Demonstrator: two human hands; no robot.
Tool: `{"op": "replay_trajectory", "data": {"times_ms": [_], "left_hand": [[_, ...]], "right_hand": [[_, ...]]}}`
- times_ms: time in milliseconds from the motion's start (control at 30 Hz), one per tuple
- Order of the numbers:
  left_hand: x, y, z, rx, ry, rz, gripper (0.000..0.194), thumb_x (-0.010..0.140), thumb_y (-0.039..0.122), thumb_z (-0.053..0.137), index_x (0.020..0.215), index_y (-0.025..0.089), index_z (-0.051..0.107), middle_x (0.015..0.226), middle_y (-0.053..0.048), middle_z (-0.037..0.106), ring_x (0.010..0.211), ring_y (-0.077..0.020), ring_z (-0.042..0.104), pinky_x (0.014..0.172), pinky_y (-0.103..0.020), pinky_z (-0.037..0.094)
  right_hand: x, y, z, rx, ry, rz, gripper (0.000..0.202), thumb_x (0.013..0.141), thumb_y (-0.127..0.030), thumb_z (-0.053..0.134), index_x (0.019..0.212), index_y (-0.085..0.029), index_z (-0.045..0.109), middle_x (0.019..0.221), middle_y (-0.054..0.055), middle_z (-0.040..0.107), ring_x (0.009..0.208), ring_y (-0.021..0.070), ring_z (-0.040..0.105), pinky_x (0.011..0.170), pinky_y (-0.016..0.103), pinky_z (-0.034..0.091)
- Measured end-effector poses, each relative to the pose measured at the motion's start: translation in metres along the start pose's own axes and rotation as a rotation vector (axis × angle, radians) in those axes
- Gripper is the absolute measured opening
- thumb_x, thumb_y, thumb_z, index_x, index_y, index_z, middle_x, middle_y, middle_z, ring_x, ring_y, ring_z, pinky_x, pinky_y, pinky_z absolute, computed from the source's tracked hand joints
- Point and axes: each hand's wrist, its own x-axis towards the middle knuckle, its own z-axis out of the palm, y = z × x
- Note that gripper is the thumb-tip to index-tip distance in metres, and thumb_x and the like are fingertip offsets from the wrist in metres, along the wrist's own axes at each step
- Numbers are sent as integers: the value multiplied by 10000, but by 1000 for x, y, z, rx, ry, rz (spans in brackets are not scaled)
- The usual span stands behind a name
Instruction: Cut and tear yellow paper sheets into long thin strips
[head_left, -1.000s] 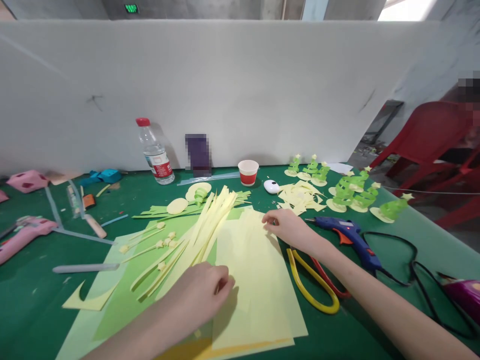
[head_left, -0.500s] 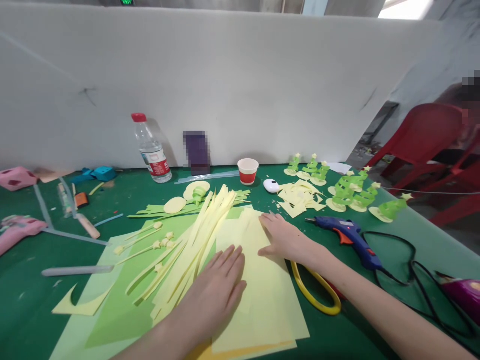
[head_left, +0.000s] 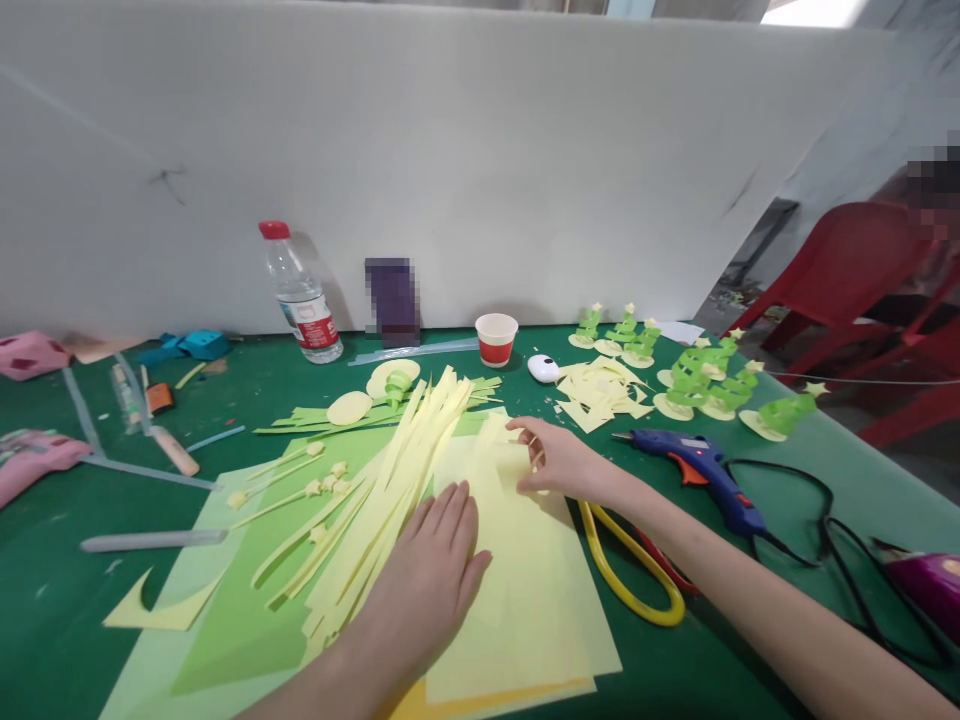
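Well off to the left of both hands lies a pink tool on the green surface. Nearer the left hand come a grey stick and a pale offcut with a curved bite, then a bright green sheet bearing thin stems with small star-like knots. Beyond the left hand stands a bottle with a red cap; between the two, pale discs lie near a small green coil. Just beside the left hand, on its left, a bundle of pale yellow strips fans out. That hand lies flat, fingers stretched and close together, on the pale yellow sheets that spread under and between the hands. A red-and-white cup stands beyond them. The right hand is curled above the sheets' right edge; whether its fingertips pinch a thin strip I cannot tell. Past it sit a white case and a heap of scraps. Partly beneath the right forearm are yellow handles, and to its right a blue glue gun, with green spirals topped by stars farther away.
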Motion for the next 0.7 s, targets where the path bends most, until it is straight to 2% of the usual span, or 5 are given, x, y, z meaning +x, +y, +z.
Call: {"op": "replay_trajectory", "data": {"times_ms": [100,233,367,567,700], "left_hand": [[0,0,1,2,7,8,452,900,281,307,1233,17,462,1302,-202,444,1184,-335,434,919,-498,419],[0,1,2,7,15,35,459,900,296,312,1229,13,461,1298,-215,444,1186,-351,426,921,-514,396],[2,-5,-2,-1,30,70,444,901,320,311,1186,40,506,1278,-204,480,1156,-340,464,910,-489,407],[10,-43,-7,-47,117,49,399,858,81,242,1161,97,501,1291,-153,480,1218,-269,387,997,-470,289],[14,-67,-5,-132,171,-66,318,849,112,301,1048,127,547,1094,-132,579,1066,-271,482,901,-453,368]], "right_hand": [[2,1,-3,132,-18,-30,318,768,-152,615,1061,-125,494,874,23,580,633,106,563,548,239,479],[1,1,-6,241,-9,-67,319,672,-65,642,958,-119,513,791,-4,591,597,93,548,533,212,449],[-2,0,-7,241,-55,-71,65,771,-80,567,825,-112,547,693,-24,565,565,82,533,543,218,454],[-8,-9,-8,101,-130,-42,151,850,-212,538,745,-107,563,663,-29,554,551,82,530,544,236,464],[-13,-15,-6,35,-123,-76,104,832,-177,555,757,-112,584,756,-3,595,703,123,574,676,302,480]]}}
